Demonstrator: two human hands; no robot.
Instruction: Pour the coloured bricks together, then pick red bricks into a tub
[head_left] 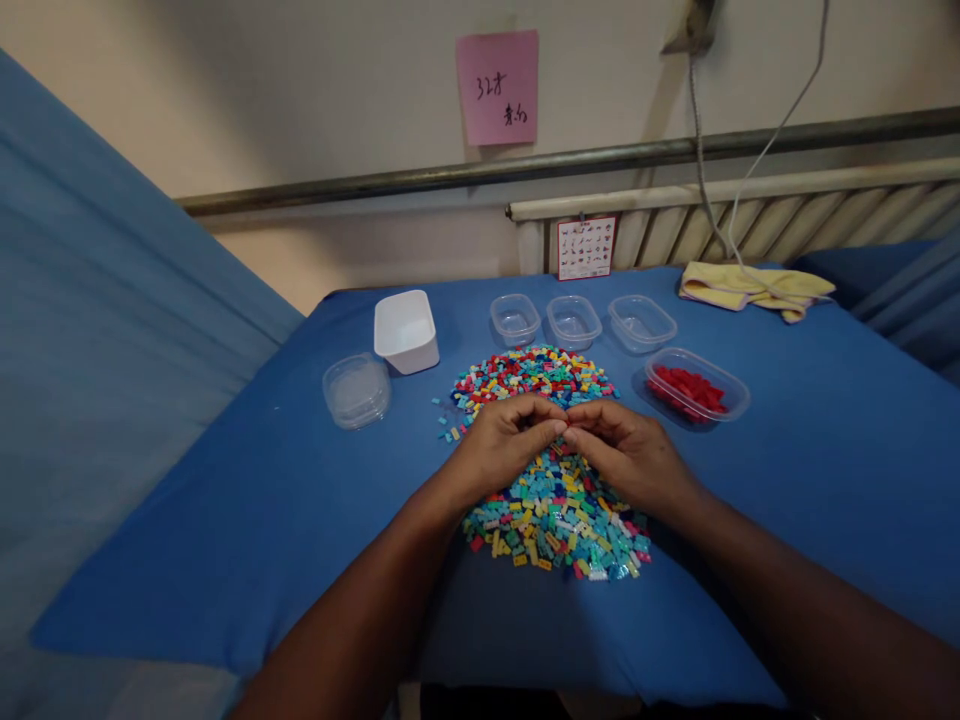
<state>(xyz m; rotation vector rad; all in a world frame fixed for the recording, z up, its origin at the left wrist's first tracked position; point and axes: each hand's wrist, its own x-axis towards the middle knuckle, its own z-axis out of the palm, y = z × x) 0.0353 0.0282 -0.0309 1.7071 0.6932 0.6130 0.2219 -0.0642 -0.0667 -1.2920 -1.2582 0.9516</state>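
My left hand [512, 440] and my right hand [634, 455] meet above a large heap of small toy building bricks [555, 520] in many colours. Thumb and forefinger of each are pinched, and the fingertips almost touch. A trace of red shows between them, too small to make out. The heap spreads behind and in front of my hands, and the hands cover its middle. Right of my right hand, a clear plastic tub [739, 398] holds a pile of red bricks [686, 390].
Three clear plastic tubs [515, 335] stand in a row behind the heap. To the left are a white box [409, 355] and stacked clear lids or tubs [357, 392]. A yellow cloth [750, 285] lies at the back right of the blue-covered table [300, 520], below a hanging cord [701, 150].
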